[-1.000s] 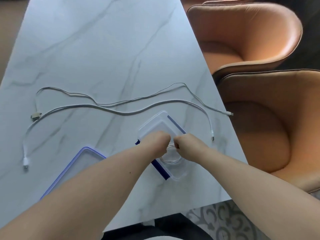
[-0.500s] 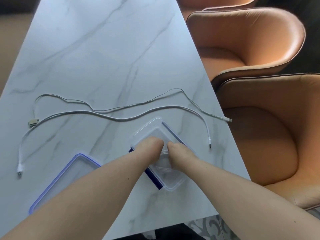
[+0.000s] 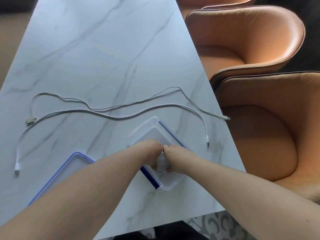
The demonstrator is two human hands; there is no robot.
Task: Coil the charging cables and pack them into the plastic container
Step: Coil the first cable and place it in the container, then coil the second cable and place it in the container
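Both hands meet inside the clear container (image 3: 170, 187), which sits near the right front edge of the marble table (image 3: 103, 58). The left hand (image 3: 149, 151) and right hand (image 3: 175, 157) have their fingers curled down around a white coiled cable (image 3: 161, 164), grasping it low in the box. The knuckles hide most of the coil. 2 loose cables lie stretched across the marble just beyond: a thin grey cable (image 3: 121, 106) and a thicker white cable (image 3: 119, 118), whose right end curves down beside the container. The blue-rimmed lid (image 3: 69, 168) lies to the left, partly under the left forearm. 2 orange chairs (image 3: 242, 40) stand along the table's right side.
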